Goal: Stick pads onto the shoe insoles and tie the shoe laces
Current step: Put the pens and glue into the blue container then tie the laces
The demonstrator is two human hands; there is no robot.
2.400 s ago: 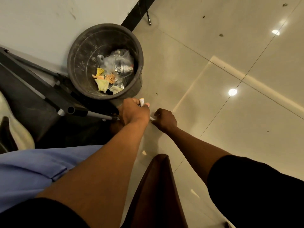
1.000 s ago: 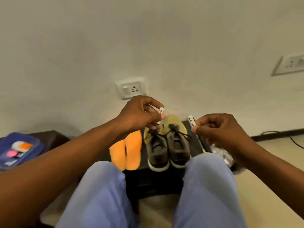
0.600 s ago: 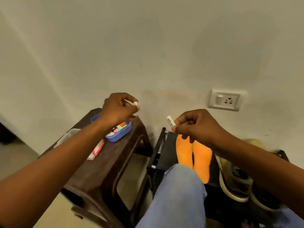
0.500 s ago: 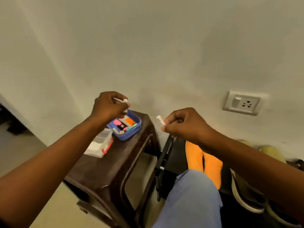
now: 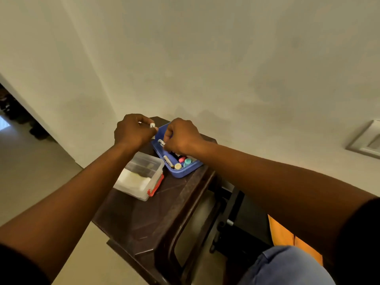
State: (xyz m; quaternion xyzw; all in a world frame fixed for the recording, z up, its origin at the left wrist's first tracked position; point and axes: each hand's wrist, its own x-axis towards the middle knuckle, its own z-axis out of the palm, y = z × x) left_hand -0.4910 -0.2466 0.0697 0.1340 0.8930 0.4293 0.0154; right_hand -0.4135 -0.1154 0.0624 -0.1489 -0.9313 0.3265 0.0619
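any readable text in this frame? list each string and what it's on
None fully readable.
Small white piece pinched in the left hand: a dark mark like "H" at its tip, the rest hidden.
Small white piece pinched in the right hand: a dark printed word, tilted and too blurred to read.
White stick in the blue tray: dark print, too small to read.
Clear box: no text visible.

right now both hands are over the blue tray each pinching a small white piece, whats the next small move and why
Probably lower the right hand and drop its small white labelled piece into the blue tray. That hand already hangs inside the tray's rim, above the markers lying there, while the left hand holds its own white piece just outside the rim, beside the clear box.
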